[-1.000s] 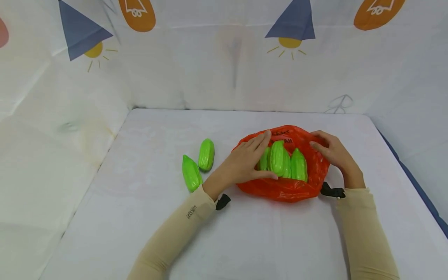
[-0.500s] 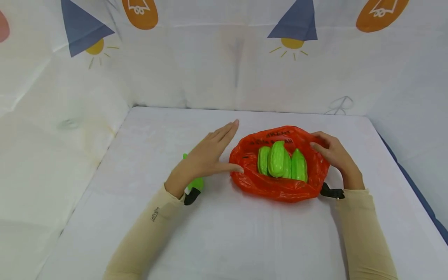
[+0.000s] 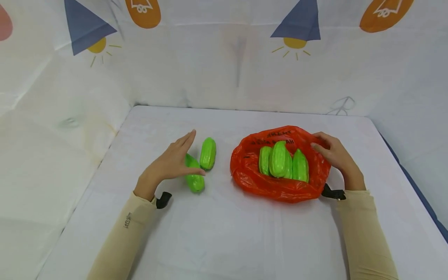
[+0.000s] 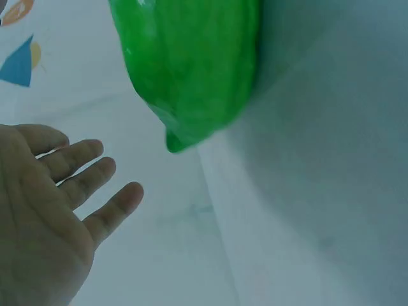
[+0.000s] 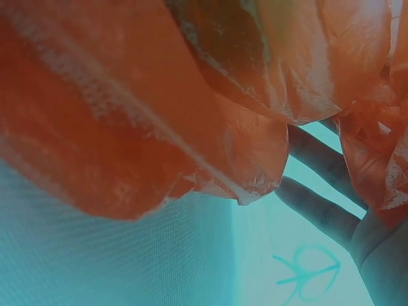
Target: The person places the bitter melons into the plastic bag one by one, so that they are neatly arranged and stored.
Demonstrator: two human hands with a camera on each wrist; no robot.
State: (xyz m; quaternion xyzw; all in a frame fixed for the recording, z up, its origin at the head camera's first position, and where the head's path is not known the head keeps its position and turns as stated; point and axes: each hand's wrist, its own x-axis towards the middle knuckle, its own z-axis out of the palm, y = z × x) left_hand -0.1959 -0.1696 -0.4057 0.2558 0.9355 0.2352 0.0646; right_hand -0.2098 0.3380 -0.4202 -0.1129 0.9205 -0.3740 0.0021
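My left hand (image 3: 167,162) is held with thumb and fingers spread around a ridged green gourd (image 3: 196,182), which it partly hides in the head view. In the left wrist view that hand (image 4: 44,217) appears open-palmed, the gourd (image 4: 191,64) apart from the visible fingers. A second green gourd (image 3: 208,153) lies just right of it on the table. My right hand (image 3: 334,155) grips the right rim of a red plastic bag (image 3: 245,171), thumb on the inner side. Several green gourds (image 3: 278,159) sit inside the bag. Red plastic (image 5: 127,127) fills much of the right wrist view.
The white table (image 3: 231,233) is backed by a white sheet (image 3: 210,70) printed with blue and orange shapes. A similar sheet hangs on the left. A dark blue edge (image 3: 413,179) runs along the right side.
My left hand has moved left, from over the bag's left side to the loose gourds, uncovering the bag's contents. The right hand stays on the bag's rim.
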